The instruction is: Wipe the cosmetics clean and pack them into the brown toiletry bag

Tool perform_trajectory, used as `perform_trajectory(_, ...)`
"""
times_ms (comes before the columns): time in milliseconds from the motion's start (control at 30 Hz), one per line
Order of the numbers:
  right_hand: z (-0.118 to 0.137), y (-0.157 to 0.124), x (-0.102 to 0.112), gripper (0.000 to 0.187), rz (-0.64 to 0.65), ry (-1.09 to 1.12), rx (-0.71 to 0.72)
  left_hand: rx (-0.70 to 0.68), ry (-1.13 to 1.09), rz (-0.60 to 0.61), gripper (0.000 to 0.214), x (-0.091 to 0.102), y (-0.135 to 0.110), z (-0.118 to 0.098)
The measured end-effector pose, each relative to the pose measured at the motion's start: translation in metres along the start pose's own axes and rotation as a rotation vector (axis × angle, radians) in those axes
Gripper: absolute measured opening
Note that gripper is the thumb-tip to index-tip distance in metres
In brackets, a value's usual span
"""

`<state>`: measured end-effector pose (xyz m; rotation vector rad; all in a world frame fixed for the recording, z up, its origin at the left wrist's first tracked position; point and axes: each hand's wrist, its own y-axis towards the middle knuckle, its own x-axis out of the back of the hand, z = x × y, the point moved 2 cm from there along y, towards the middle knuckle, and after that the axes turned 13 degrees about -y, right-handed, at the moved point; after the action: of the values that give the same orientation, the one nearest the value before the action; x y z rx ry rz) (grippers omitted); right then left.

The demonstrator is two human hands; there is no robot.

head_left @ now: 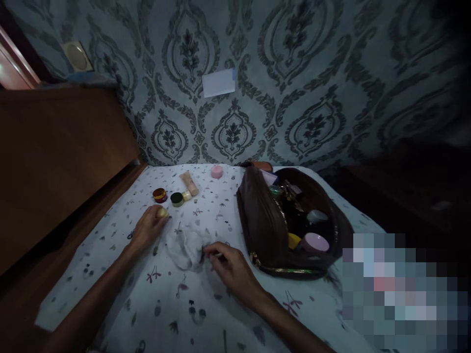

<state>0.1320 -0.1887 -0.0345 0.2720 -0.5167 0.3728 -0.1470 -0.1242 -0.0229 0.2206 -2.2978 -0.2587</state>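
My left hand rests on the patterned sheet with its fingers closed on a small yellowish jar. My right hand pinches the edge of a crumpled white cloth lying between both hands. An open brown cosmetic bag stands to the right of my right hand, holding a pink-lidded jar, a yellow item and other small containers.
Beyond my left hand lie a red jar, a dark green jar, a beige tube and a pink jar. A wooden board rises at the left. Patterned wallpaper is behind, with a white paper on it.
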Motion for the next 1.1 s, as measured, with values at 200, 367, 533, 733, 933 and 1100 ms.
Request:
perform_trajectory(200,-0.016,0.001,-0.009,0.04,-0.071,0.633,-0.236,-0.19,-0.35,0.172,0.036,-0.014,-0.004,-0.058)
perform_trajectory(367,-0.017,0.006,-0.006,0.045,-0.113,1.061,-0.33,-0.405,-0.394,0.437,0.037,-0.05,-0.027,-0.106)
perform_trajectory(533,-0.028,0.01,-0.008,0.041,-0.124,1.193,-0.34,-0.478,-0.298,0.507,0.052,-0.055,-0.032,-0.109)
perform_trajectory(733,-0.033,0.012,-0.012,0.042,-0.131,1.233,-0.333,-0.57,-0.093,0.547,0.049,-0.022,-0.037,-0.065)
perform_trajectory(933,-0.034,0.012,-0.012,0.044,-0.151,1.189,-0.325,-0.652,-0.001,0.501,0.03,-0.038,-0.059,-0.023)
perform_trajectory(1100,-0.038,0.014,-0.015,0.046,-0.14,1.123,-0.323,-0.452,-0.197,0.286,0.026,-0.036,-0.056,-0.049)
